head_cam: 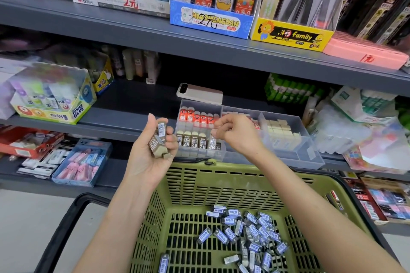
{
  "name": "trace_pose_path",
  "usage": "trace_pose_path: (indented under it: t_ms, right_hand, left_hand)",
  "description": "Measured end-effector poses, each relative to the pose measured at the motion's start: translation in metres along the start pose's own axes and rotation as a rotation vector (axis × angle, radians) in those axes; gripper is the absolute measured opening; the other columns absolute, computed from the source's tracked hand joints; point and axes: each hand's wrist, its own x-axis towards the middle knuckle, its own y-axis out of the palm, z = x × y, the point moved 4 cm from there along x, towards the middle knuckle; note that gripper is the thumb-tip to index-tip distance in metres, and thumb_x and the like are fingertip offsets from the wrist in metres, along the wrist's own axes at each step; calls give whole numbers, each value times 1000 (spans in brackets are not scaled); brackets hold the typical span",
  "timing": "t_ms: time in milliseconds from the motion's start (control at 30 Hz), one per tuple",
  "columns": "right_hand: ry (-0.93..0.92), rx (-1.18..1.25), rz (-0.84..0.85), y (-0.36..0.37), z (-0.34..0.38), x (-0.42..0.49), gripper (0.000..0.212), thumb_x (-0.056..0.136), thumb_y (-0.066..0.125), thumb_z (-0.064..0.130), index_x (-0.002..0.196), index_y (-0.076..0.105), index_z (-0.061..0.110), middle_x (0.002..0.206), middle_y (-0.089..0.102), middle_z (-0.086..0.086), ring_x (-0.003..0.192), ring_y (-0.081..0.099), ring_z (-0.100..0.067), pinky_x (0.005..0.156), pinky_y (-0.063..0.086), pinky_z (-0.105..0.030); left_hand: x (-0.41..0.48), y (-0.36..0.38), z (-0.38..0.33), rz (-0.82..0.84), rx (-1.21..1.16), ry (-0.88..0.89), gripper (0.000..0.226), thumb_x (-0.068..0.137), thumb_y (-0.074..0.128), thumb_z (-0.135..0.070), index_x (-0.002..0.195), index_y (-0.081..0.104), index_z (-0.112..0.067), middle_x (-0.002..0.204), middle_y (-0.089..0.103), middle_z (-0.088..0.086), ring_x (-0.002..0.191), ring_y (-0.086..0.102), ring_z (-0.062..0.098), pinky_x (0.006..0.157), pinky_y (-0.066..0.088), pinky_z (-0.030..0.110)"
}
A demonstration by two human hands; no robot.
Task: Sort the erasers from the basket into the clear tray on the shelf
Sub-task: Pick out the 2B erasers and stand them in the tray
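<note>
Both bare forearms reach forward over the basket (224, 167) to its far rim, the left along its left wall, the right slanting across from the near right corner. Left hand (148, 159) is palm up, fingers and thumb wrapped round a little bunch of brown erasers (158, 143). Right hand (237, 134) sits over the front edge of the clear tray (310, 153), wrist bent, fingers curled in, nothing showing in them.
</note>
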Motion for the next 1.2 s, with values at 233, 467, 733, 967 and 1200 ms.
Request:
trace_pose_path:
  t_ms: [233, 467, 733, 967, 1200]
  right_hand:
    - [-178, -425, -65, 15, 3, -3, 10, 84, 67, 28, 78, 74, 23, 85, 69, 11, 87, 45, -11, 73, 32, -25]
    - [-312, 37, -37, 11, 42, -34, 14, 84, 65, 38, 90, 70, 27, 80, 62, 19, 74, 49, 2, 74, 39, -20]
    - [-573, -394, 68, 36, 84, -54, 43, 83, 66, 39, 119, 60, 18, 104, 66, 0, 99, 57, -19, 86, 46, -35]
    - [-245, 5, 197, 12, 64, -38, 24, 86, 60, 6, 105, 68, 17, 83, 69, 2, 75, 67, -20, 77, 55, -40]
    - [26, 652, 148, -21, 25, -27, 10, 91, 50, -3, 96, 48, 4, 90, 72, -12, 81, 70, -20, 71, 57, -28]
  left_hand:
    - [0, 0, 0, -31, 146, 83, 30, 73, 65, -40, 84, 57, -13, 62, 57, 1, 49, 53, 7, 43, 45, 16]
    - [-6, 1, -4, -100, 457, 298, 40, 63, 69, -56, 80, 58, -21, 61, 55, -5, 54, 52, 6, 50, 46, 19]
    - [-8, 4, -3, -106, 690, 423, 58, 61, 61, -73, 77, 56, -18, 62, 51, -6, 54, 48, 6, 49, 43, 19]
    - [-3, 1, -2, -140, 568, 301, 64, 55, 55, -74, 79, 58, -15, 55, 55, -1, 42, 47, 9, 38, 39, 19]
    - [-1, -4, -1, -85, 551, 242, 33, 69, 72, -44, 77, 59, -16, 57, 50, 0, 44, 45, 9, 41, 40, 19]
